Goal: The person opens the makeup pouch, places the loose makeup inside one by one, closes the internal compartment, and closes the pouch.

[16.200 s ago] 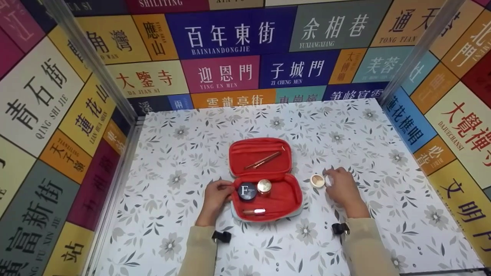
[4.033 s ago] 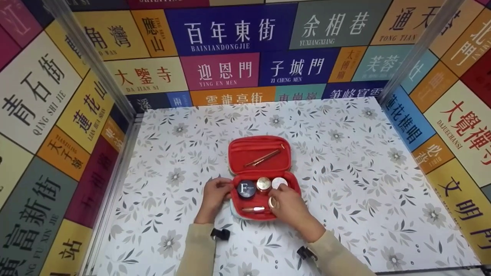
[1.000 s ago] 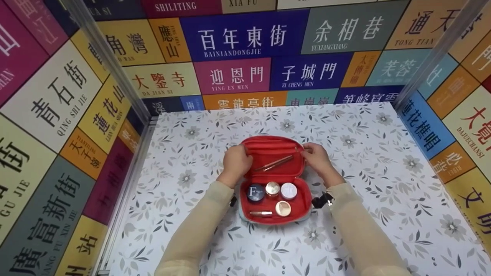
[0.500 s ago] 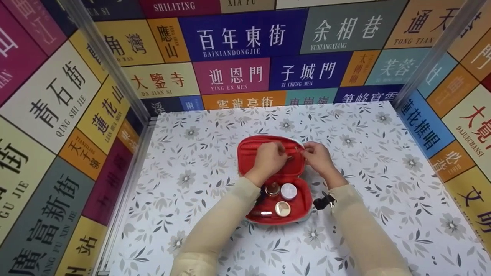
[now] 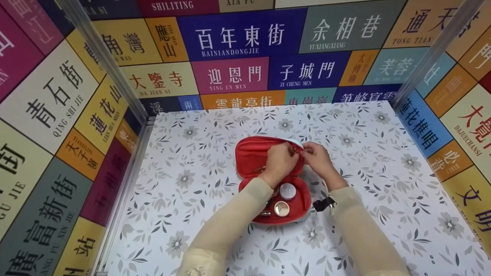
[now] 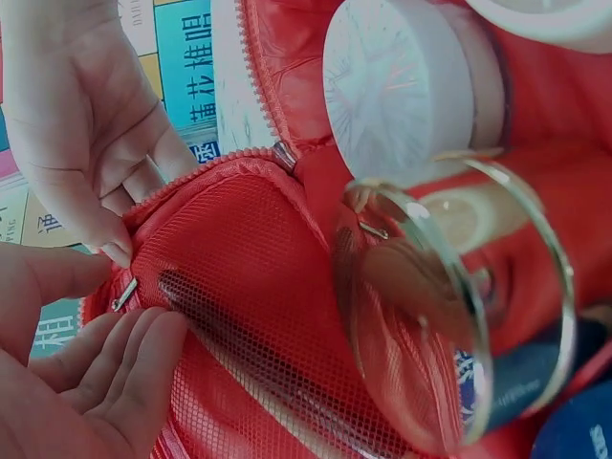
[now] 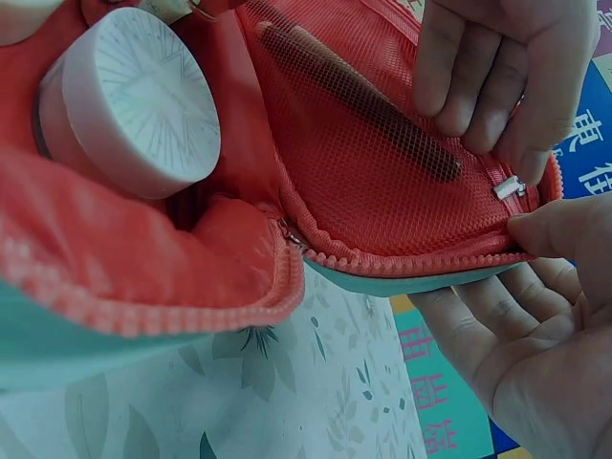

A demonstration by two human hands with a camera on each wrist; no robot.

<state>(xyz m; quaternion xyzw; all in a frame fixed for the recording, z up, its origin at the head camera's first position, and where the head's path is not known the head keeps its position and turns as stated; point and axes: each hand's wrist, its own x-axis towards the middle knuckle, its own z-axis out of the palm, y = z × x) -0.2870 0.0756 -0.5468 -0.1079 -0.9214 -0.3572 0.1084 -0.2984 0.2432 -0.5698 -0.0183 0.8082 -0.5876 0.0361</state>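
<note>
A red-lined makeup bag (image 5: 249, 153) lies unfolded on the table, its lid to the back. My left hand (image 5: 282, 161) reaches across the lid, thumb and fingertips curled at the small metal zipper pull (image 7: 510, 187) of the mesh pocket (image 6: 229, 229). With thumb inside and fingers outside, my right hand (image 5: 316, 157) grips the lid's right rim. Slim brown pencils (image 7: 354, 86) show behind the mesh. The bag's base holds a white-lidded jar (image 5: 287, 191), a round pan compact (image 5: 282, 209) and a lip tube (image 5: 266, 213). My left arm mostly hides a gold-lidded jar (image 6: 459, 296) and a navy jar (image 6: 574, 426).
The table (image 5: 184, 207) has a white floral cover. Panels with printed street names, including a blue one (image 5: 241, 32), stand at the back and both sides. A black strap (image 5: 324, 204) hangs at my right wrist.
Over the last second my left hand has gone from the lid's left edge to its right corner. Earlier, my right hand put the white-lidded jar and compact inside, then moved to the lid.
</note>
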